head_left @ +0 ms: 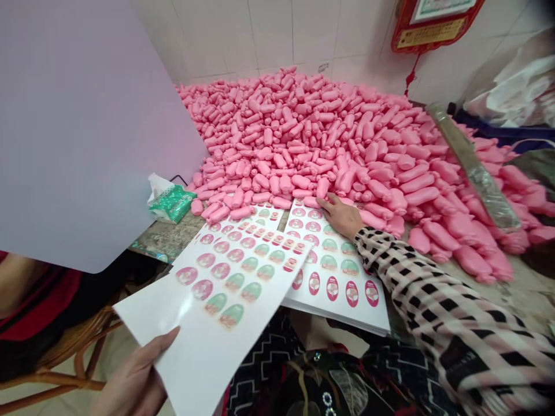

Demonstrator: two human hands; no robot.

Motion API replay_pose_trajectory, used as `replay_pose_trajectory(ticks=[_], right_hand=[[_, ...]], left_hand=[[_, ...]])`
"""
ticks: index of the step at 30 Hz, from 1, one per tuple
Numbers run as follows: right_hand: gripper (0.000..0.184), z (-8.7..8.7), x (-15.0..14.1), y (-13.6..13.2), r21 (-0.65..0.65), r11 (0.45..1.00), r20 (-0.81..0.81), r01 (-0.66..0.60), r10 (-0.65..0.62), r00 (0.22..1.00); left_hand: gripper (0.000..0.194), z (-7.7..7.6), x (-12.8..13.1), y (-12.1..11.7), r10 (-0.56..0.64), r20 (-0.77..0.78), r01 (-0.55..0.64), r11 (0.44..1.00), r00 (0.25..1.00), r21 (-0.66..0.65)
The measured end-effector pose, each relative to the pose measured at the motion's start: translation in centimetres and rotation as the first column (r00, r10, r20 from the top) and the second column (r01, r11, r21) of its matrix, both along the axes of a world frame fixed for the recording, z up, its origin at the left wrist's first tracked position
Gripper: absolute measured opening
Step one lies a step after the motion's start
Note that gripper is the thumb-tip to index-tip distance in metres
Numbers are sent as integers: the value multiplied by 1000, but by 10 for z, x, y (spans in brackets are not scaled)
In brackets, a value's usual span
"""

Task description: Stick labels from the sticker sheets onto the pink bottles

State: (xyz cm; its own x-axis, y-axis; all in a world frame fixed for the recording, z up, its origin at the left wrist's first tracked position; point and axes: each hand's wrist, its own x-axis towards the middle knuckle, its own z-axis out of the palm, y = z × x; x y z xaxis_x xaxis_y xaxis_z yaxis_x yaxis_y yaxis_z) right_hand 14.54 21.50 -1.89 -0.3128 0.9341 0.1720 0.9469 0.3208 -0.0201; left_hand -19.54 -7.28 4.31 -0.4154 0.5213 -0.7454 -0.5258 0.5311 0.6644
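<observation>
Pinches the label sheet (217,323) by its blank end in the left hand (134,372), perhaps to spare the printed labels (220,270), and rests the right hand (342,217), loosely spread, over the stacked sheets (318,303) beside the pink bottles (269,137), maybe holding those back!

Prob. workshop, heaped pink btls (268,136), label sheets (217,306), tiled wall (273,34)

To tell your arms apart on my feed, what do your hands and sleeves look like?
Neither the left hand nor the right hand wears a glove. The right arm has a long, loose sleeve in black and pale pinkish checks, gathered at the wrist. A dark patch sits further up it, its lettering unclear. No left sleeve shows.
</observation>
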Motion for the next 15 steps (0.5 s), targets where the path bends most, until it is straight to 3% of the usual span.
replay_pose_trajectory(ticks=[2, 5, 15], right_hand=[[48, 0, 0, 0, 3, 1000, 12, -3, 3, 1000], [49, -1, -1, 1, -1, 1000, 34, 14, -14, 999], [49, -2, -1, 1, 18, 1000, 36, 10, -11, 999]], left_hand=[[52, -6, -11, -4, 43, -69, -39, 997, 997, 63], [45, -18, -19, 9, 76, -69, -63, 983, 995, 170], [33, -39, -12, 109, 164, -28, -148, 939, 986, 310]])
